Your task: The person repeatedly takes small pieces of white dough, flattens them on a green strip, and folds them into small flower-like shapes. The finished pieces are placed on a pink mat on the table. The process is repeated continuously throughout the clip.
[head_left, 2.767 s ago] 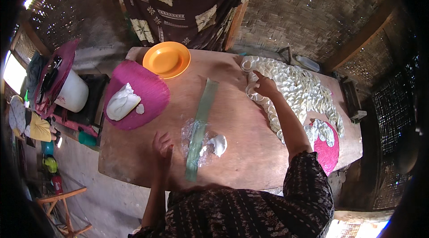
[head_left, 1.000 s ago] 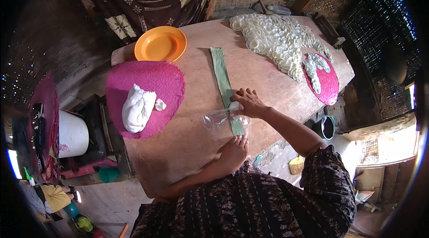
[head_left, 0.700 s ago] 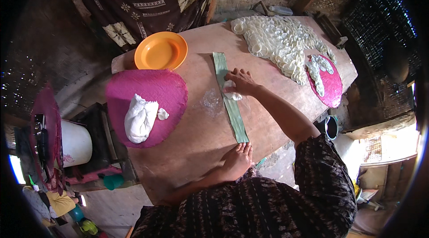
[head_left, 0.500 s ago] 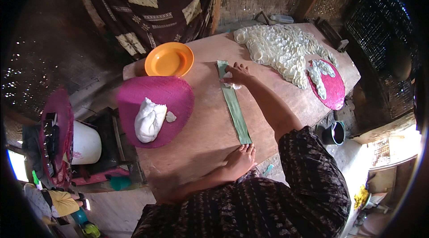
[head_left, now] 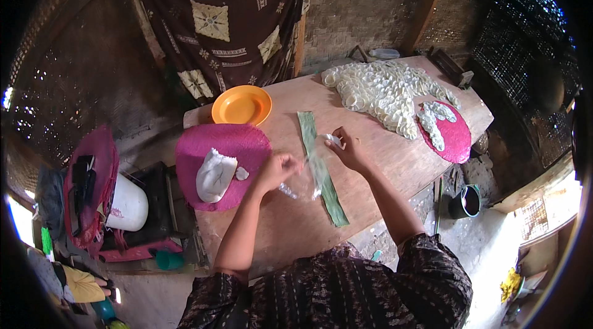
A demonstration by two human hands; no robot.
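A clear plastic sheet (head_left: 312,182) is stretched loosely between my hands, above the table. My left hand (head_left: 279,170) pinches its left side, near the pink mat. On the other side, my right hand (head_left: 347,147) is closed with a small white piece (head_left: 333,140) at its fingertips; whether this is dough or bunched plastic I cannot tell. Beneath the sheet lies a long green leaf strip (head_left: 333,204), flat on the wood. A big lump of white dough (head_left: 214,179) rests on the round pink mat (head_left: 188,150), with a small dough bit (head_left: 241,173) beside it.
An orange bowl (head_left: 241,106) stands behind the mat on the wooden table (head_left: 278,230). Many thin white rounds (head_left: 377,85) are spread at the far right, some on a second pink mat (head_left: 458,137). A white bucket (head_left: 128,204) is left of the table, a dark bucket (head_left: 464,202) right.
My left hand has risen from the leaf strip's near end and moved forward and left to the plastic. My right hand has lifted off the strip's far end and come nearer.
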